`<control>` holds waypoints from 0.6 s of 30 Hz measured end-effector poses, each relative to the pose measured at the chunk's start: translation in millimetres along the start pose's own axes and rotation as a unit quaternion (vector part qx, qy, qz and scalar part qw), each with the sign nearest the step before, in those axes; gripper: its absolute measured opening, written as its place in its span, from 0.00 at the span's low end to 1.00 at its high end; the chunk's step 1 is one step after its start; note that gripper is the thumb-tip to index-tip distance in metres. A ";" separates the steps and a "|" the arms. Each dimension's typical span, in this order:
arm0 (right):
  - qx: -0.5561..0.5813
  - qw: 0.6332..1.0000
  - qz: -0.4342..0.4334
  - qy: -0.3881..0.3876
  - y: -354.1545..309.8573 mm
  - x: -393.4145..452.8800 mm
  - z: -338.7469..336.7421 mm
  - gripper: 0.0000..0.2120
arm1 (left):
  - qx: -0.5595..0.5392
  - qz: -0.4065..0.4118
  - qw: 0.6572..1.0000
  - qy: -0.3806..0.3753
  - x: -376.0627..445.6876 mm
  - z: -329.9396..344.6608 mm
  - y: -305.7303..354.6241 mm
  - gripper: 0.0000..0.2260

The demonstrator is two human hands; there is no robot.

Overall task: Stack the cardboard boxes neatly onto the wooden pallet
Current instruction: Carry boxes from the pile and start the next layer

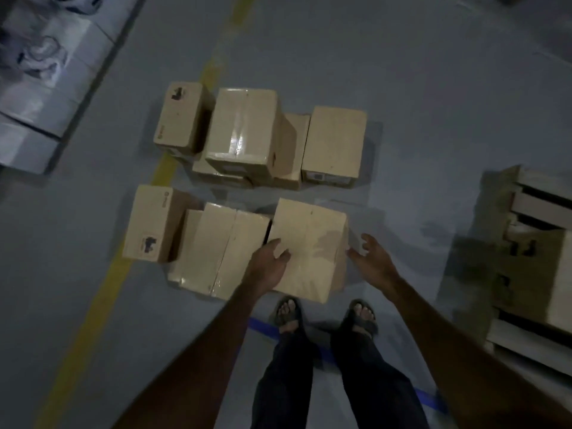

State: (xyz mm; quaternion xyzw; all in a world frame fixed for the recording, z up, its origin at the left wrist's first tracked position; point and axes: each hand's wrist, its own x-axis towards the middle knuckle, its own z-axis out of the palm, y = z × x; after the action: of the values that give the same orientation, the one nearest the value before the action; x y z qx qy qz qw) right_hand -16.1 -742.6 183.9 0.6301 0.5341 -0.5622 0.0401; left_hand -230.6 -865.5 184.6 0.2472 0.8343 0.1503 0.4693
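The nearest cardboard box [309,246] was seen on the grey floor [433,103], right in front of the feet, w/ its long side running away from the person. It lay between both hands. The left hand [268,265] was laid on the box's left top edge, fingers loosely bent, not yet gripping. The right hand [370,258] was held just beside the right side, fingers spread wide, nothing held; touch couldn't be told. The left hand was judged nearer. The box looked smooth, tan, stiff, w/ sharp corners and shiny tape. More boxes [241,131] were piled behind. The wooden pallet [538,209], pale rough slats, was seen well apart on the right, approx. a turn away.
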 end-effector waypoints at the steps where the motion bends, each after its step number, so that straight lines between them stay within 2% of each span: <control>1: 0.002 1.000 0.007 0.004 4.7 12.3 10.5 0.31 | 0.018 0.003 1.000 -0.003 23.4 -2.4 -2.1 0.26; 6: 0.028 0.999 0.031 0.025 37.6 84.0 58.8 0.32 | 0.127 0.037 0.991 -0.008 128.6 -8.5 -17.3 0.24; 11: 0.058 0.996 0.059 0.016 71.0 144.8 93.1 0.30 | 0.241 0.062 0.968 0.012 236.3 -0.1 -70.1 0.37; 16: 0.145 0.987 0.071 0.019 94.2 179.6 115.7 0.30 | 0.355 0.098 0.930 -0.008 260.4 17.1 -71.1 0.35; 18: 0.167 0.984 0.065 0.015 100.9 188.8 122.6 0.30 | 0.363 0.113 0.925 -0.002 261.2 24.2 -68.3 0.33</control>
State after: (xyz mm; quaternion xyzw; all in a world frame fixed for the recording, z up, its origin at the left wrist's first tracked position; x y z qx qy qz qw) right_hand -63.4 -746.9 -58.1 0.6697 0.3913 -0.6301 -0.0368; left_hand -342.6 -777.4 -45.9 0.4934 0.7975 -0.1116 0.3288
